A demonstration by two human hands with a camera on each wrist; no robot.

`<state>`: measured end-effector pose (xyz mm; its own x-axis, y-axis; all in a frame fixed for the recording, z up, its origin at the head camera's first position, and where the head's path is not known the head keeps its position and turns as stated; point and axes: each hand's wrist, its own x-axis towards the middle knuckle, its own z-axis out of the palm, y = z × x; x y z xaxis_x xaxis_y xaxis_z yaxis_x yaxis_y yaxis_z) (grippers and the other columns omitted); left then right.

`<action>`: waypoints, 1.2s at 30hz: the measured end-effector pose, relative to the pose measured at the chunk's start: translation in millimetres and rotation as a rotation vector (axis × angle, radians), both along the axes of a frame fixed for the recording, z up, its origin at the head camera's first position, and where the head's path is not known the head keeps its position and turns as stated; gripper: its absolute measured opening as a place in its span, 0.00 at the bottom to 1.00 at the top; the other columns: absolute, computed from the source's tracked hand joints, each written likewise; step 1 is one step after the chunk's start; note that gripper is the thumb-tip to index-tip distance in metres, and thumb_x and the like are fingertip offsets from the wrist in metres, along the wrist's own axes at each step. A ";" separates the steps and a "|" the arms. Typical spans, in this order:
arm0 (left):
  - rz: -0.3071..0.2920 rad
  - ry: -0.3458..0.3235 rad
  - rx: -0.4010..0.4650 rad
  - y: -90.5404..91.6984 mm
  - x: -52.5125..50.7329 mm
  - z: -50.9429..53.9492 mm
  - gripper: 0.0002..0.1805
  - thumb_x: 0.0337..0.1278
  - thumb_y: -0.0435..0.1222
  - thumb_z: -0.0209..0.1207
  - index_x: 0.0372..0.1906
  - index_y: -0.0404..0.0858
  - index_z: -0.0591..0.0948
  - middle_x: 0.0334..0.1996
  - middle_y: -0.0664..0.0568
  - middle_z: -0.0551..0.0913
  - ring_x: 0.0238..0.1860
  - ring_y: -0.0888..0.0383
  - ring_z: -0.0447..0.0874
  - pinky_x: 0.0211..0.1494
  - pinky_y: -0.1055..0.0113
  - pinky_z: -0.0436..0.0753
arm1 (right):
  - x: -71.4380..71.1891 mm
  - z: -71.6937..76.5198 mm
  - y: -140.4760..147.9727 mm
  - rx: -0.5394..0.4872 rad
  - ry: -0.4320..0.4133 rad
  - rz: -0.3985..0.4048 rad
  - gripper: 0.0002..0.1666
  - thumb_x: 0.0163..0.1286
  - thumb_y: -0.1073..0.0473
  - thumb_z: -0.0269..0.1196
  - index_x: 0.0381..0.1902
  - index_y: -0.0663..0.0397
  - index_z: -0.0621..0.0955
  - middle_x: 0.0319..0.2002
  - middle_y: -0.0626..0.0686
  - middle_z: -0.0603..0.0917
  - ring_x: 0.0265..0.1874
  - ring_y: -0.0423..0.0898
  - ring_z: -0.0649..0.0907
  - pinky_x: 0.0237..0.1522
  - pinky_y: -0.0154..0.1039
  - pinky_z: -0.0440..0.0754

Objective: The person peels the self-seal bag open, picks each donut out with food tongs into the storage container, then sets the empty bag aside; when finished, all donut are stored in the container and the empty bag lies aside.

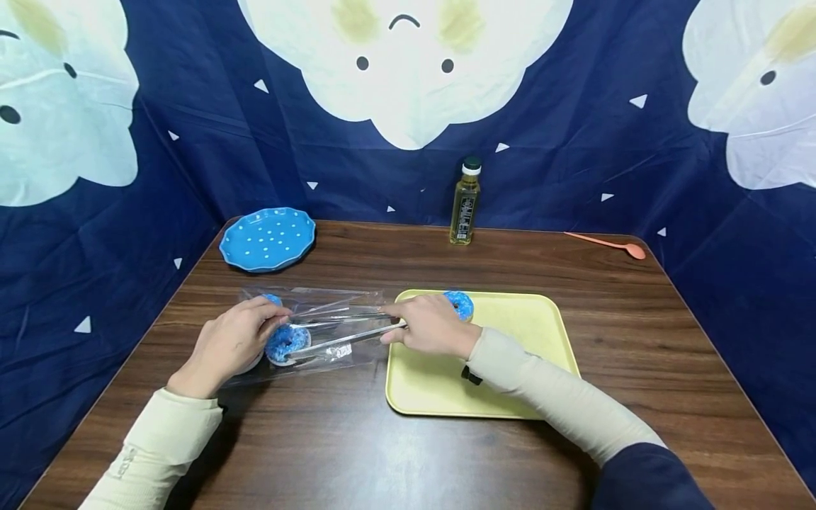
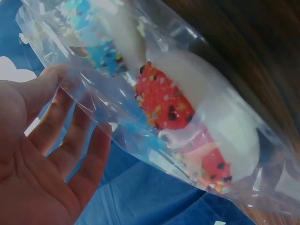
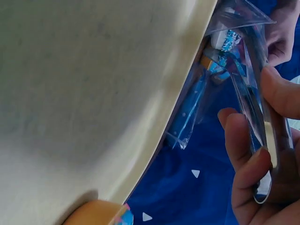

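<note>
A clear plastic bag [image 1: 344,354] lies left of the yellow tray, with several donuts in it, among them a blue one [image 1: 288,343] and a red-topped one [image 2: 164,101]. My left hand [image 1: 232,340] pinches the bag's upper film between thumb and fingers. Metal tongs [image 1: 350,340] are gripped by my right hand [image 1: 430,324] above the tray's left edge. Their arms reach left into the bag, tips at the blue donut. In the right wrist view, the fingers curl round the tongs [image 3: 253,93].
The yellow tray [image 1: 421,400] holds a blue-topped donut [image 1: 459,304] near its back edge. A blue dotted plate [image 1: 268,239] stands at the back left. An oil bottle [image 1: 465,205] stands at the back, and an orange spoon [image 1: 605,243] lies at the back right.
</note>
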<state>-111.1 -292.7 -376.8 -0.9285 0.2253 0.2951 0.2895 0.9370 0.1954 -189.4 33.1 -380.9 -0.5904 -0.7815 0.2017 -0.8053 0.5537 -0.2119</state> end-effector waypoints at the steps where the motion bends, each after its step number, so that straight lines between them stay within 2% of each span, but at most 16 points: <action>1: -0.004 0.001 -0.001 0.1 -0.1 -0.4 0.08 0.69 0.37 0.62 0.46 0.42 0.89 0.40 0.50 0.87 0.40 0.49 0.86 0.36 0.48 0.83 | -0.3 0.2 1.7 -0.014 0.001 -0.002 0.30 0.66 0.39 0.68 0.60 0.48 0.84 0.42 0.50 0.89 0.30 0.45 0.86 0.18 0.40 0.74; 5: -0.017 -0.002 -0.016 0.4 -0.8 -2.0 0.09 0.69 0.37 0.62 0.47 0.42 0.89 0.41 0.49 0.86 0.41 0.49 0.86 0.38 0.47 0.83 | -0.8 2.1 8.9 -0.053 -0.003 -0.010 0.31 0.66 0.40 0.68 0.59 0.52 0.84 0.46 0.50 0.89 0.35 0.47 0.88 0.22 0.41 0.78; 8: -0.024 -0.010 -0.022 0.5 -0.9 -2.5 0.10 0.68 0.38 0.63 0.49 0.42 0.88 0.41 0.49 0.86 0.42 0.49 0.85 0.38 0.47 0.83 | -1.3 2.7 12.1 -0.063 -0.002 -0.014 0.31 0.65 0.41 0.68 0.59 0.53 0.84 0.48 0.50 0.88 0.35 0.47 0.88 0.20 0.40 0.77; 11: -0.036 0.000 -0.021 0.7 -1.2 -3.6 0.10 0.66 0.38 0.64 0.49 0.42 0.88 0.40 0.50 0.86 0.41 0.51 0.85 0.36 0.49 0.83 | -1.2 2.9 13.1 -0.075 0.008 -0.012 0.31 0.65 0.42 0.70 0.59 0.53 0.84 0.46 0.50 0.89 0.28 0.44 0.87 0.15 0.37 0.71; 16: -0.046 0.035 -0.017 1.1 -2.1 -5.3 0.08 0.63 0.38 0.67 0.46 0.44 0.89 0.38 0.54 0.86 0.37 0.54 0.86 0.31 0.53 0.82 | -0.1 2.9 14.1 -0.084 0.039 0.002 0.31 0.64 0.41 0.70 0.58 0.54 0.84 0.43 0.49 0.89 0.22 0.41 0.83 0.12 0.34 0.64; 23: -0.038 0.056 -0.016 1.0 -3.0 -4.9 0.06 0.63 0.38 0.67 0.42 0.44 0.89 0.34 0.56 0.85 0.34 0.55 0.84 0.29 0.53 0.81 | 2.5 2.9 20.0 -0.080 0.054 -0.004 0.28 0.64 0.40 0.69 0.55 0.52 0.86 0.40 0.47 0.89 0.22 0.41 0.83 0.15 0.36 0.71; 28: -0.032 0.047 -0.010 0.3 -2.7 -4.2 0.06 0.65 0.38 0.66 0.43 0.44 0.89 0.34 0.56 0.84 0.34 0.55 0.83 0.30 0.53 0.80 | 4.4 1.4 30.3 -0.081 0.074 -0.030 0.21 0.63 0.41 0.71 0.46 0.47 0.86 0.31 0.40 0.87 0.17 0.39 0.77 0.17 0.38 0.71; 31: -0.031 0.047 -0.006 -0.3 -2.6 -4.1 0.06 0.65 0.37 0.65 0.43 0.44 0.89 0.35 0.56 0.84 0.34 0.56 0.82 0.29 0.54 0.80 | 6.0 0.5 37.8 -0.081 0.080 -0.047 0.20 0.63 0.41 0.71 0.45 0.45 0.85 0.30 0.37 0.85 0.21 0.38 0.78 0.19 0.37 0.72; 36: -0.040 0.058 -0.002 -0.7 -2.4 -4.2 0.06 0.65 0.38 0.66 0.43 0.44 0.89 0.35 0.56 0.84 0.34 0.56 0.83 0.27 0.55 0.79 | 11.2 2.2 52.9 -0.072 0.049 -0.087 0.23 0.65 0.42 0.69 0.54 0.45 0.85 0.34 0.40 0.87 0.29 0.41 0.84 0.23 0.40 0.77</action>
<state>-113.5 -293.4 -381.1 -0.9001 0.2624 0.3478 0.3375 0.9248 0.1757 -178.2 86.1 -378.7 -0.6436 -0.7103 0.2852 -0.7651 0.6069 -0.2152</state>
